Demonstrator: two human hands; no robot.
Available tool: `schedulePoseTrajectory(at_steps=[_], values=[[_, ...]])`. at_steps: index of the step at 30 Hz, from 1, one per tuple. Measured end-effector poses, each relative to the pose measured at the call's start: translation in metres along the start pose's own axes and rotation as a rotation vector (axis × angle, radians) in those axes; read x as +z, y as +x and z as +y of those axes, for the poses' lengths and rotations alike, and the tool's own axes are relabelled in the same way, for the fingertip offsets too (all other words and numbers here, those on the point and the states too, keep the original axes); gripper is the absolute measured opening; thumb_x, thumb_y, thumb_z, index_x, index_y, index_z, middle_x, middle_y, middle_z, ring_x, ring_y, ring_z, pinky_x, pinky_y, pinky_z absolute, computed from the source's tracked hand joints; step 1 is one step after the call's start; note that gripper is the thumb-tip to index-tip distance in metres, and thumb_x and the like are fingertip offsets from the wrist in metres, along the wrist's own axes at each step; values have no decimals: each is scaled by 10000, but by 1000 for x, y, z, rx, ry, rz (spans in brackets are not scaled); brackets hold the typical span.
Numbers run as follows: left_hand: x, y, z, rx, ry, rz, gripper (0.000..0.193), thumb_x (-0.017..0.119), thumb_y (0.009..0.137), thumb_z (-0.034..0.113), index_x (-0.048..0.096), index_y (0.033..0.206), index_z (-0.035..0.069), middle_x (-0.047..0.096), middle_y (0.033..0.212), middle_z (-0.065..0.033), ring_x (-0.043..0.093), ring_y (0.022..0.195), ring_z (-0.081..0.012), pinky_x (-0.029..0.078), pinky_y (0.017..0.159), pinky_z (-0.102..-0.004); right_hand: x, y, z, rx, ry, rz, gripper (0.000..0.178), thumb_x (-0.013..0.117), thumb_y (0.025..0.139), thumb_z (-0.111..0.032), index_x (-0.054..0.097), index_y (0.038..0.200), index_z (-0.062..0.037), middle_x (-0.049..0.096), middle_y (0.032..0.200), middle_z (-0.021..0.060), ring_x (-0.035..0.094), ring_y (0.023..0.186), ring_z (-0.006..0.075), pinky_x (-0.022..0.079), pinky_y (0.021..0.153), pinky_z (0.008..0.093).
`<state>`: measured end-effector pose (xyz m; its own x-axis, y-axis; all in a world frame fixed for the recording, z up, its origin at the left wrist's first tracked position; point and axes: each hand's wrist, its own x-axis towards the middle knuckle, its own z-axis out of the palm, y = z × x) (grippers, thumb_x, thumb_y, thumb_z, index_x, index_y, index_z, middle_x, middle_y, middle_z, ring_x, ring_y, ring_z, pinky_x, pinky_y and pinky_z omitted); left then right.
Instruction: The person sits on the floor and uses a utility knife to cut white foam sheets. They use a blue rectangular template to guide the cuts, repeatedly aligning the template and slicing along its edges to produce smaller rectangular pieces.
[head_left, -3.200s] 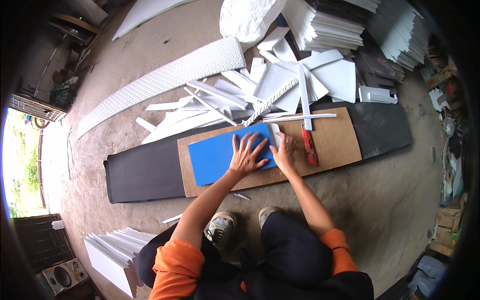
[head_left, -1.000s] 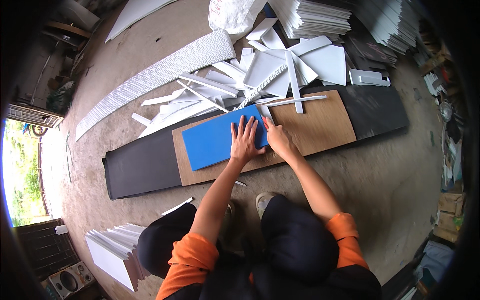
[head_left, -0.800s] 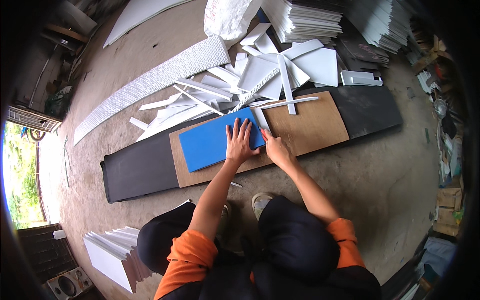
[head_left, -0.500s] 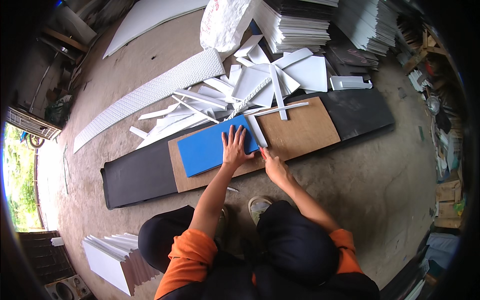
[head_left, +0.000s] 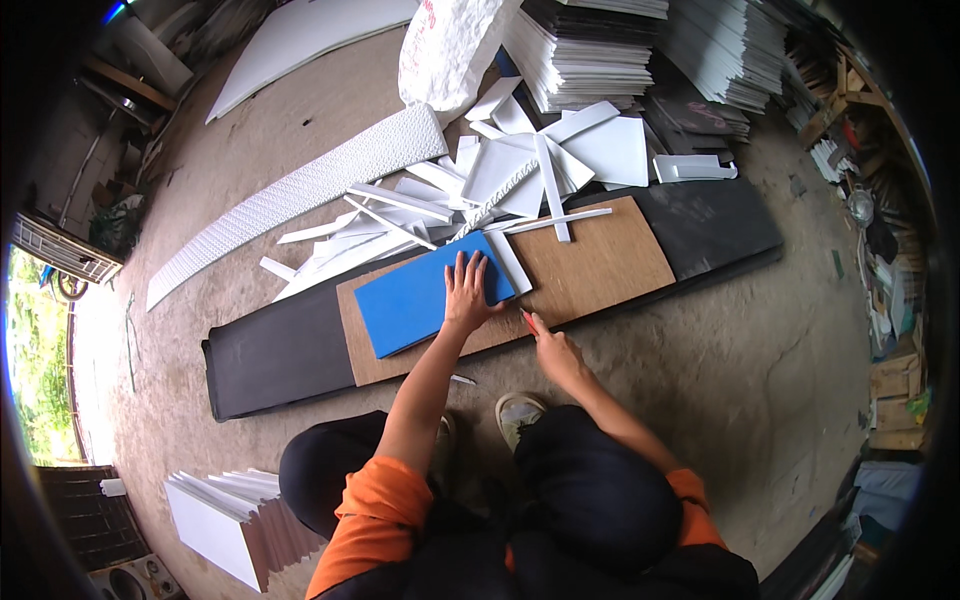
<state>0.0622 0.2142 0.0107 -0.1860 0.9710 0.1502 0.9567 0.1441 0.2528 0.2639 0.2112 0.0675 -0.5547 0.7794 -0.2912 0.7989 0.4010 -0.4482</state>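
A flat blue rectangular board (head_left: 410, 300) lies on a brown wooden board (head_left: 600, 260), which rests across a long black slab (head_left: 275, 350). My left hand (head_left: 467, 293) presses on the blue board near its right end, fingers spread. Past that end a strip of white sheet (head_left: 512, 262) sticks out from beside the blue board. My right hand (head_left: 556, 350) grips a red-handled cutter (head_left: 529, 319) just off the near right corner of the blue board. Its blade is too small to make out clearly.
White offcuts (head_left: 400, 215) are heaped behind the slab, beside a long textured white strip (head_left: 300, 200). A white sack (head_left: 445, 55) and stacked sheets (head_left: 590, 60) stand farther back. More white sheets (head_left: 215, 520) stand at the lower left. My shoes (head_left: 518, 412) are close to the slab.
My right hand has drawn the cutter toward me, away from the blue board's edge. The white strip now lies closer against the blue board. My left hand stays on the board.
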Motion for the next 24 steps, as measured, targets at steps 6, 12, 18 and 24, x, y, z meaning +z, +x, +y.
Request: schedulePoseTrajectory(at_steps=[6, 12, 18, 24], values=[[-7, 5, 10, 42, -74, 11, 942, 698, 568, 451, 269, 1309, 58, 273, 1357, -86, 153, 1293, -317, 148, 1045, -481, -22, 22, 17, 25, 50, 13, 218, 446, 851, -190, 515, 880, 15, 565, 740, 289, 558, 757, 440, 442, 664, 501], [-18, -4, -1, -21, -31, -13, 919, 652, 582, 476, 286, 1306, 43, 264, 1371, -85, 148, 1303, -301, 139, 1061, -436, -64, 37, -16, 20, 103, 38, 270, 433, 867, -221, 491, 999, 8, 578, 725, 256, 583, 714, 404, 459, 622, 489], [-16, 7, 9, -8, -129, -13, 909, 680, 572, 428, 289, 1299, 48, 285, 1354, -94, 168, 1294, -309, 150, 1055, -454, -20, 120, -11, -72, 115, 186, 232, 411, 879, -171, 428, 1021, 12, 575, 655, 226, 584, 629, 384, 461, 512, 447], [-11, 11, 7, -6, -113, -23, 917, 670, 573, 457, 296, 1301, 44, 276, 1363, -100, 164, 1295, -319, 146, 1052, -451, 12, 150, -5, -184, 127, 238, 239, 424, 867, -135, 405, 1058, 8, 567, 648, 249, 583, 608, 383, 452, 486, 446]])
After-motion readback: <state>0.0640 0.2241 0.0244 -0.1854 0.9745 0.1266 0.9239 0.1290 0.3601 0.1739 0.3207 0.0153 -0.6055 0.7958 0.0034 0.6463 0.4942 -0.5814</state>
